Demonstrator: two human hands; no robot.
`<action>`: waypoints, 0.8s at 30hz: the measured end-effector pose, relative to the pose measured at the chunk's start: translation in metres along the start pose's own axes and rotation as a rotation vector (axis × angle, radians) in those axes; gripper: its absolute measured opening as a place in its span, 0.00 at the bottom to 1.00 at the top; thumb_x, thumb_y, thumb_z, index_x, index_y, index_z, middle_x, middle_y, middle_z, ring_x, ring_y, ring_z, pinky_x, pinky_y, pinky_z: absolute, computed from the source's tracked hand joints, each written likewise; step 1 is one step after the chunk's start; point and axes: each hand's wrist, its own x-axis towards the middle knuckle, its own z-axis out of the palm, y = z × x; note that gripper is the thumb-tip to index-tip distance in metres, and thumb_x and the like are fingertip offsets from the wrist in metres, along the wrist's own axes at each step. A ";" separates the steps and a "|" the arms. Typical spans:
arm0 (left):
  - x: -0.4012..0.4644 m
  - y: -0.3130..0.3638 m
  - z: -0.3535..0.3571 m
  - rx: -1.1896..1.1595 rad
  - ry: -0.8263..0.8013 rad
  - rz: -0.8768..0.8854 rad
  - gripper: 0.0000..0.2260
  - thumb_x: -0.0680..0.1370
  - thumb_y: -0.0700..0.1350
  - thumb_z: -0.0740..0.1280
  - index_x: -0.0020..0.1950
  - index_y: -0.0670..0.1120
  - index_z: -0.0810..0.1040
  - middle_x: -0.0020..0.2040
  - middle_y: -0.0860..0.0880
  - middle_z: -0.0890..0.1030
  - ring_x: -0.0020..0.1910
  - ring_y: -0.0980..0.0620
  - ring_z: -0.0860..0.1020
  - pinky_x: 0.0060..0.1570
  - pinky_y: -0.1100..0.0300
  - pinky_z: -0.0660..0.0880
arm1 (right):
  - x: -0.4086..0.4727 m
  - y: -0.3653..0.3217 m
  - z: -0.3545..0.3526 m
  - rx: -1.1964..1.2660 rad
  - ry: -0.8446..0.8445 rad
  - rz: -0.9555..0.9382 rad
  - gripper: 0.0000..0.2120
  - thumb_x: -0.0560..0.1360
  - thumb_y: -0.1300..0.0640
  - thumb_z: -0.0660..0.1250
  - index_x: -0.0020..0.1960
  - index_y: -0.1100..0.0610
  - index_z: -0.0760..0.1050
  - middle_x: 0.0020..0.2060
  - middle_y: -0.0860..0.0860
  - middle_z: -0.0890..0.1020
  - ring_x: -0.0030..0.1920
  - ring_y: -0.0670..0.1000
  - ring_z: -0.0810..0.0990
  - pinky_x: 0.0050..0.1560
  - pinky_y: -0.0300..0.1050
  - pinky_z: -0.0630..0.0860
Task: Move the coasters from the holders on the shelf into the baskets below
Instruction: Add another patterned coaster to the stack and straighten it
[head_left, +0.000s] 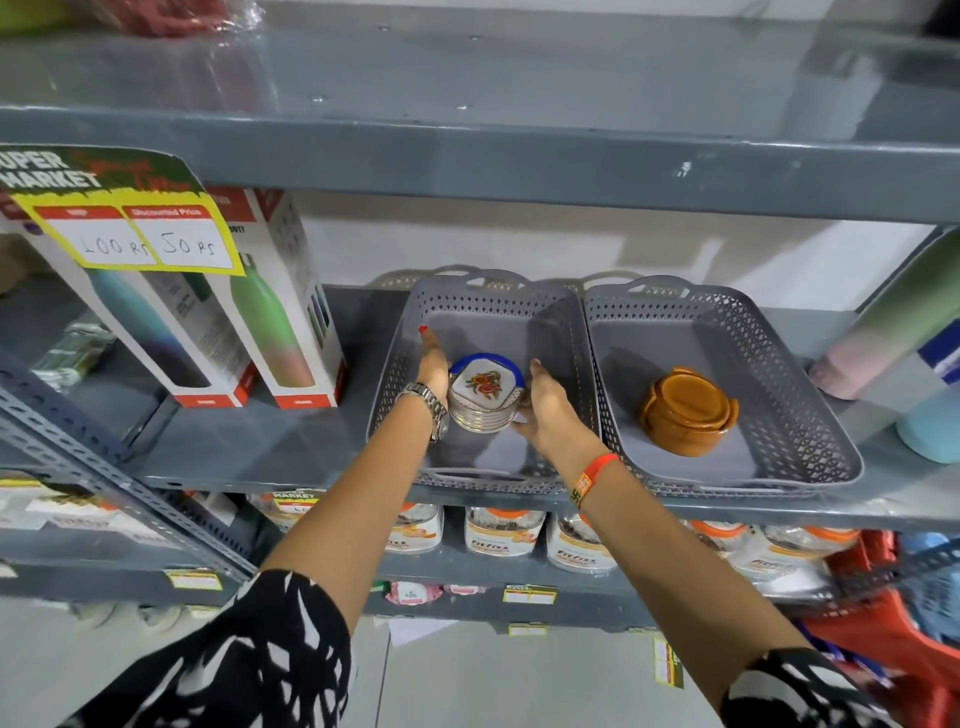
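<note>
Two grey perforated baskets stand side by side on the middle shelf. Inside the left basket (566, 332) is a stack of white floral coasters (480, 392) in a blue-rimmed holder. My left hand (434, 366) grips the stack's left side and my right hand (553, 402) cups its right side. The right basket (810, 395) holds a brown set of coasters in a wooden holder (685, 408), untouched.
Boxed bottles (270, 322) stand left of the baskets under a price sign (140, 228). Pastel bottles (893, 332) lie to the right. The upper shelf's edge (519, 171) runs overhead. Jars (506, 530) fill the shelf below.
</note>
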 end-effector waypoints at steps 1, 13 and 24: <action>-0.007 0.002 0.002 0.033 0.016 0.020 0.38 0.76 0.67 0.42 0.72 0.40 0.63 0.67 0.37 0.70 0.64 0.40 0.71 0.66 0.46 0.66 | -0.004 -0.002 -0.002 0.006 -0.007 -0.007 0.17 0.82 0.47 0.52 0.53 0.59 0.72 0.42 0.55 0.78 0.61 0.58 0.75 0.62 0.51 0.72; -0.097 -0.044 0.112 0.416 -0.196 0.545 0.23 0.80 0.56 0.52 0.73 0.46 0.62 0.72 0.47 0.65 0.71 0.47 0.64 0.65 0.62 0.59 | -0.019 -0.058 -0.153 -0.205 0.490 -0.486 0.23 0.81 0.48 0.55 0.68 0.61 0.70 0.67 0.62 0.73 0.67 0.62 0.71 0.66 0.50 0.68; -0.101 -0.065 0.201 0.652 -0.406 0.052 0.34 0.78 0.64 0.39 0.74 0.41 0.57 0.74 0.40 0.60 0.72 0.41 0.59 0.72 0.48 0.53 | -0.034 -0.048 -0.201 0.099 0.295 -0.201 0.30 0.82 0.41 0.45 0.72 0.60 0.65 0.58 0.58 0.77 0.54 0.59 0.76 0.61 0.52 0.69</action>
